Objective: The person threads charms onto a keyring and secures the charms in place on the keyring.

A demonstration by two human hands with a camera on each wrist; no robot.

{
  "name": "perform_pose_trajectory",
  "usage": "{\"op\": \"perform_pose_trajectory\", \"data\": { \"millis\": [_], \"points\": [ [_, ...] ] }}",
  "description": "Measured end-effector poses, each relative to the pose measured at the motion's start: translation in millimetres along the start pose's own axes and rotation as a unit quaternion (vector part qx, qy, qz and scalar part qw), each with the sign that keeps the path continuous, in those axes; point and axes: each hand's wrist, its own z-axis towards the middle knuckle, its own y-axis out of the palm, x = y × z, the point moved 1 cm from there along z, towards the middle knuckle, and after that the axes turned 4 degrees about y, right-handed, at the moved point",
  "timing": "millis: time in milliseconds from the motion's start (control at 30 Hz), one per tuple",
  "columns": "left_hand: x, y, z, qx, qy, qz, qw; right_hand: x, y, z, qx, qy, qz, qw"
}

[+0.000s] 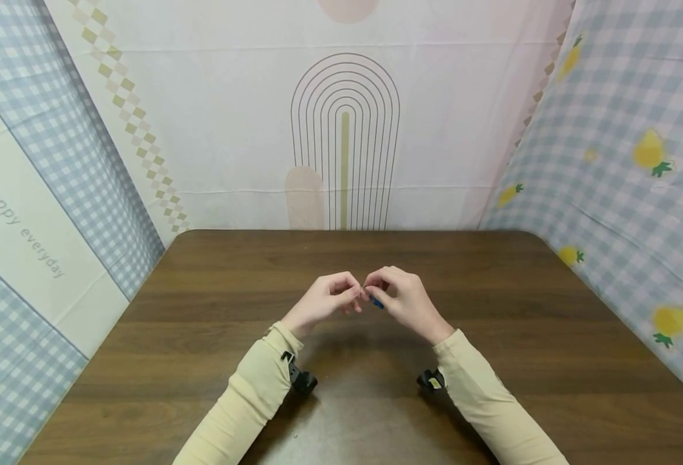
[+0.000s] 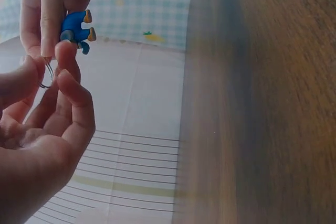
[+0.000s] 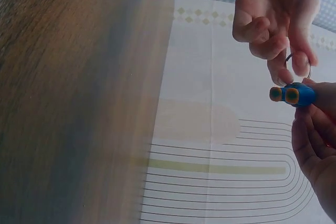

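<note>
Left hand (image 1: 322,302) pinches a metal ring (image 2: 51,77) between thumb and fingertip, gap narrow; remaining fingers are bent. Right hand (image 1: 408,300) grips a blue toy (image 3: 306,95), thumb against fingers. Ring and toy are between both hands, above the table (image 1: 504,290).

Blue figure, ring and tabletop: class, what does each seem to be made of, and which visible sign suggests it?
Blue figure: probably moulded plastic or rubber, smooth, with rounded, solid-coloured parts.
Ring: likely metal with a polished finish, being thin and silvery.
Tabletop: wood or wood-look laminate, showing brown streaked grain and soft sheen; which one stays open.
</note>
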Motion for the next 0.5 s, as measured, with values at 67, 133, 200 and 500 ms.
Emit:
{"op": "perform_pose_trajectory", "data": {
  "millis": [67, 133, 200, 500],
  "points": [
    [-0.1, -0.7, -0.1, -0.004, -0.001, -0.005, 1.0000, -0.4, -0.4, 0.2, 0.003, 0.000, 0.000, 1.000],
    [0.2, -1.1, -0.4, -0.007, -0.005, -0.008, 0.9999, -0.6, -0.7, 0.2, 0.005, -0.001, 0.000, 1.000],
    [0.1, -1.3, -0.9, -0.008, -0.011, -0.009, 0.9999, -1.2, -0.8, 0.1, 0.002, -0.003, -0.001, 1.000],
    [1.6, 0.2, -1.6, 0.001, 0.003, 0.013, 0.9999, -1.9, 0.4, -0.1, -0.003, -0.017, -0.005, 1.000]
  ]
}}
